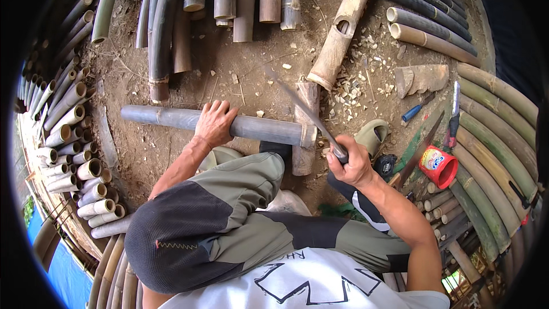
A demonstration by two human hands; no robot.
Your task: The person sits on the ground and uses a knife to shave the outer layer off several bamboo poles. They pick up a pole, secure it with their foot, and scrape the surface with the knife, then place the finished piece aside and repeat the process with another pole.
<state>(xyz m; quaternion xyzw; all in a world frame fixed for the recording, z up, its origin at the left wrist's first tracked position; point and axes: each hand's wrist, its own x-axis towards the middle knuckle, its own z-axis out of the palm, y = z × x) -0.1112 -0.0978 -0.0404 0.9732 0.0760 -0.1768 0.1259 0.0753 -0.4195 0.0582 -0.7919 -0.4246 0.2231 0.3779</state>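
Note:
A dark grey bamboo tube (pixel 263 127) lies crosswise in front of me. Its right end rests on a short upright-pointing wooden block (pixel 303 163) on the ground. My left hand (pixel 215 124) grips the tube near its middle, fingers curled over the top. In my right hand (pixel 353 161) is a long-bladed knife (pixel 309 113), held by its dark handle. The blade is raised and slants up to the left, apparently above the block and the tube's right end.
A thick bamboo piece with a cut hole (pixel 343 27) lies beyond, near scattered chips (pixel 350 92). At right are a red container (pixel 439 167), black tape measure (pixel 385 165), blue-handled tool (pixel 411 113) and wooden-handled saw (pixel 420 147). Cut bamboo (pixel 71 117) is stacked left.

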